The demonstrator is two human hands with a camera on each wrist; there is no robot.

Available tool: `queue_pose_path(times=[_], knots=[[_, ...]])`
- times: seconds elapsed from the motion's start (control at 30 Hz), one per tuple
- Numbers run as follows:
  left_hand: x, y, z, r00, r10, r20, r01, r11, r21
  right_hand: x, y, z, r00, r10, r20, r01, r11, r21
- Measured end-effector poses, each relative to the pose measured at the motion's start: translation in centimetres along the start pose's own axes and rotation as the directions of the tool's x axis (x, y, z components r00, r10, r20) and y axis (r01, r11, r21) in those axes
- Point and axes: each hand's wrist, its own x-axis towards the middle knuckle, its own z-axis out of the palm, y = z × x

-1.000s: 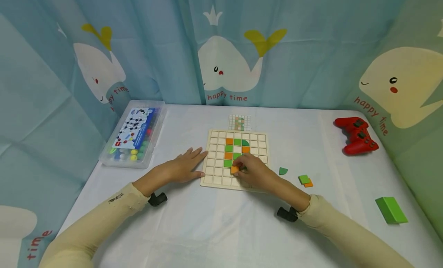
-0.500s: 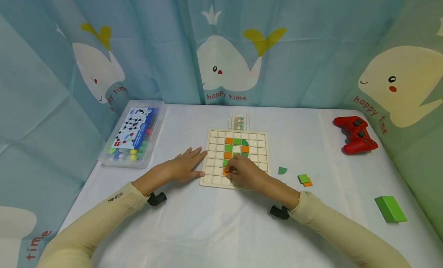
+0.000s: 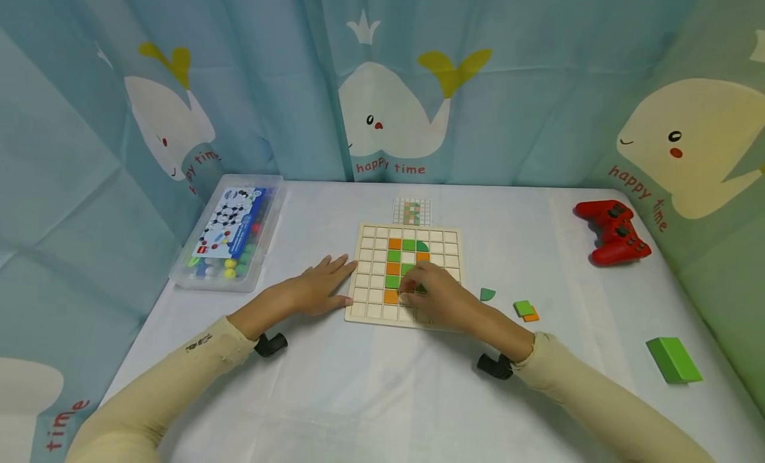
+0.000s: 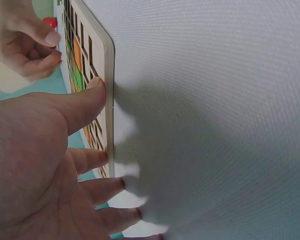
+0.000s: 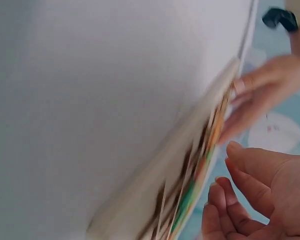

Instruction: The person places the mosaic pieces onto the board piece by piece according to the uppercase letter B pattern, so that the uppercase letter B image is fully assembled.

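Observation:
A wooden grid board (image 3: 367, 297) lies on the table, with orange and green tiles in its cells. The lowest one in the left tile column is an orange tile (image 3: 391, 296). My left hand (image 3: 323, 287) lies with fingers spread at the board's left edge; in the left wrist view its thumb (image 4: 92, 100) touches the rim. Over the lower middle of the board is my right hand (image 3: 439, 293), fingers loosely bent. The right wrist view shows nothing between its thumb (image 5: 252, 160) and fingers. This hand hides some cells beneath it.
Right of the board lie a dark green quarter-round piece (image 3: 487, 294), a green tile (image 3: 523, 308) and an orange tile (image 3: 533, 315). A pattern card (image 3: 412, 211) is behind it. Farther out are a plastic bead case (image 3: 227, 230), a red game controller (image 3: 612, 232) and a green block (image 3: 674, 360).
My right hand first moved left with the orange tile, which now lies in the left column's bottom cell. The hand has let go and shifted back right. My left hand stays put.

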Motion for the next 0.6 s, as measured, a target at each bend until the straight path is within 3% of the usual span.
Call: queue_pose_path(times=[0.13,0.27,0.43,0.6], knots=[[0.0,0.0,0.1,1.000,-0.002,-0.003,0.002,1.000,0.006,-1.8,1.9,-2.1,0.997,0.040,-0.067,-0.040,0.999,-0.001],[0.1,0.0,0.1,1.000,-0.008,-0.001,0.008,1.000,0.009,-4.1,3.8,-4.0,0.979,0.173,-0.104,-0.180,0.982,-0.052],[0.2,0.0,0.1,1.000,-0.012,0.010,0.012,1.000,0.018,-7.1,5.6,-5.8,0.928,0.348,-0.130,-0.363,0.924,-0.117],[0.2,-0.1,0.0,1.000,-0.010,0.015,0.009,1.000,0.019,-9.5,6.9,-7.4,0.865,0.494,-0.087,-0.502,0.847,-0.177]])
